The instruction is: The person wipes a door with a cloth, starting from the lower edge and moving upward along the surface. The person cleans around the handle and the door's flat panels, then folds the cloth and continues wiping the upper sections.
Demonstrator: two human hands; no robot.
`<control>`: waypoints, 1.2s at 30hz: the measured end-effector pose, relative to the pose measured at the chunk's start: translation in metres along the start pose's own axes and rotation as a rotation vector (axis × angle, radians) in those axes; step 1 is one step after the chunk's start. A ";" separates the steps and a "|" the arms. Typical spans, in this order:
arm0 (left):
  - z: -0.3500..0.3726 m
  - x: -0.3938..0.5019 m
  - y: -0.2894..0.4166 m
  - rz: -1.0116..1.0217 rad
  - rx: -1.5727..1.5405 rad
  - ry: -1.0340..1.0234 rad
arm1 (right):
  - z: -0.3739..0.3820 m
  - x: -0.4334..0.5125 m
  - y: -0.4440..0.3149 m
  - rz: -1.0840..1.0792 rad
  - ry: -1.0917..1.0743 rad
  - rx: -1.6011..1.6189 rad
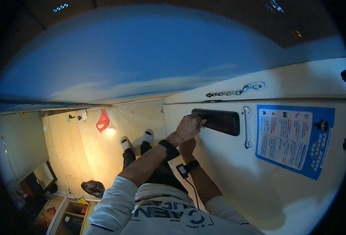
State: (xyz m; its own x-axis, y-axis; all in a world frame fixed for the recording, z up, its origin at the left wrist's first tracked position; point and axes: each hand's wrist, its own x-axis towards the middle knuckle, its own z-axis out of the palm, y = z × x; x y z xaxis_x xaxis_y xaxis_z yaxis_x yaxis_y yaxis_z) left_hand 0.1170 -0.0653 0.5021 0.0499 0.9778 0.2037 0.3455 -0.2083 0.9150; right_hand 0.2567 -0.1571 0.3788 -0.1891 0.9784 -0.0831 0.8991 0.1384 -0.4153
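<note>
A black, rounded door-lock housing (223, 122) is fixed to the white door (226, 164), close to the door's edge. My left hand (187, 128) grips the end of the housing nearer the floor, with fingertips bent over its face. Just beneath it, my right hand (187, 148) reaches to the same end; its fingers are mostly hidden behind my left hand, so what they touch does not show. Each wrist wears a black band, and the right one carries a small device (182, 171) with a cable running down to my shirt.
A metal pull handle (246, 127) and a blue-and-white poster (295, 141) are on the door; a door chain (227, 93) hangs on the frame. Red plastic (103, 121) and a dark plastic bag (93, 188) lie on the floor. Open shelving (73, 210) stands at lower left.
</note>
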 end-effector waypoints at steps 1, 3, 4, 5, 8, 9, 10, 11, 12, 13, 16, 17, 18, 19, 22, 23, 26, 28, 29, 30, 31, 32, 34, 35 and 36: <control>0.004 -0.002 -0.001 0.014 0.036 0.002 | 0.001 0.003 -0.004 0.012 -0.024 -0.050; 0.012 -0.005 -0.001 0.001 0.065 0.065 | 0.002 0.003 -0.012 -0.038 0.136 0.185; 0.014 -0.006 -0.001 -0.014 0.085 0.086 | 0.002 0.004 -0.013 -0.092 0.164 0.252; 0.015 -0.005 -0.003 0.037 0.107 0.117 | 0.002 0.003 -0.014 0.017 0.145 0.287; 0.014 -0.002 -0.002 0.051 0.123 0.110 | 0.005 0.003 -0.004 0.190 0.014 0.367; 0.012 -0.001 0.000 0.026 0.025 0.125 | 0.008 0.004 0.001 0.150 0.014 0.308; 0.010 0.001 0.001 -0.020 -0.065 0.100 | 0.013 0.007 0.006 0.140 0.008 0.216; 0.007 0.002 0.003 -0.095 -0.151 0.048 | 0.017 0.008 0.012 0.133 -0.001 0.127; 0.004 0.002 0.007 -0.222 -0.270 -0.043 | 0.022 0.008 0.016 0.000 0.054 0.078; 0.001 0.004 0.010 -0.398 -0.387 -0.097 | 0.024 0.007 0.020 -0.050 0.044 0.010; -0.004 0.015 0.013 -0.877 -0.914 -0.190 | 0.030 0.004 0.028 -0.023 -0.054 -0.088; -0.004 0.017 0.012 -0.949 -1.039 -0.198 | 0.031 0.003 0.029 -0.018 -0.021 -0.080; -0.005 0.021 0.010 -1.027 -1.161 -0.210 | 0.031 0.002 0.030 -0.019 0.013 -0.072; -0.005 0.024 0.007 -1.103 -1.282 -0.221 | 0.031 0.002 0.031 -0.020 0.049 -0.064; 0.002 0.023 0.003 -0.744 -0.568 -0.231 | 0.033 0.006 0.032 0.001 0.064 -0.034; 0.005 0.019 0.002 -0.550 -0.267 -0.221 | 0.035 0.008 0.032 0.023 0.013 -0.018; 0.012 0.013 -0.001 -0.023 0.000 -0.005 | 0.040 0.012 0.033 0.061 0.098 0.108; 0.015 0.011 -0.004 0.017 0.033 0.026 | 0.041 0.014 0.034 0.002 0.200 0.103; 0.016 0.011 -0.006 0.018 0.055 0.029 | 0.040 0.015 0.034 -0.062 0.233 0.046; 0.017 0.011 -0.008 0.041 0.074 0.031 | 0.038 0.016 0.034 -0.151 0.290 0.008; 0.019 0.012 -0.010 0.057 0.095 0.030 | 0.034 0.016 0.033 -0.087 0.178 -0.020; 0.019 0.013 -0.013 0.076 0.118 0.030 | 0.030 0.019 0.033 -0.054 0.096 -0.027; 0.021 0.015 -0.018 0.119 0.194 0.024 | 0.020 0.022 0.028 0.024 -0.012 0.094; 0.023 0.016 -0.020 0.127 0.237 0.003 | 0.016 0.021 0.025 0.071 -0.041 0.222; 0.024 0.017 -0.022 0.144 0.220 0.034 | 0.009 0.022 0.022 0.086 -0.079 0.239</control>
State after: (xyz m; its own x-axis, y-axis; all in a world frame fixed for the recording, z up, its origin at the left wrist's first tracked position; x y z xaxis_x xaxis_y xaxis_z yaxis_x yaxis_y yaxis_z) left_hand 0.1330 -0.0436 0.4773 0.0833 0.9362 0.3414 0.5331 -0.3314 0.7785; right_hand 0.2688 -0.1339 0.3592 -0.1547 0.9687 -0.1940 0.7963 0.0061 -0.6049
